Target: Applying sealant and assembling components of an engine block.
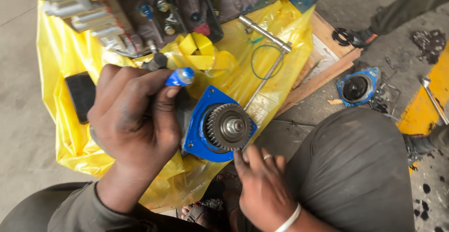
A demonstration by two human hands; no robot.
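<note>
Left hand [133, 119] clenched around a small blue tube [179, 77], nozzle up, ready for squeezing. Right hand [262, 185] fingertips touch the blue flange [199, 129] rim just below the steel gear [228, 126], steadying it. All sits on yellow plastic sheet [61, 54]; T-handle wrench [269, 49] beyond.

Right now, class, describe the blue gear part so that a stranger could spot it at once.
Find the crumpled yellow plastic sheet over the floor. Near its lower edge, between the left hand and right hand, sits a round blue metal flange. Unlike the other blue flange on bare concrete, it carries a toothed steel gear.
</note>
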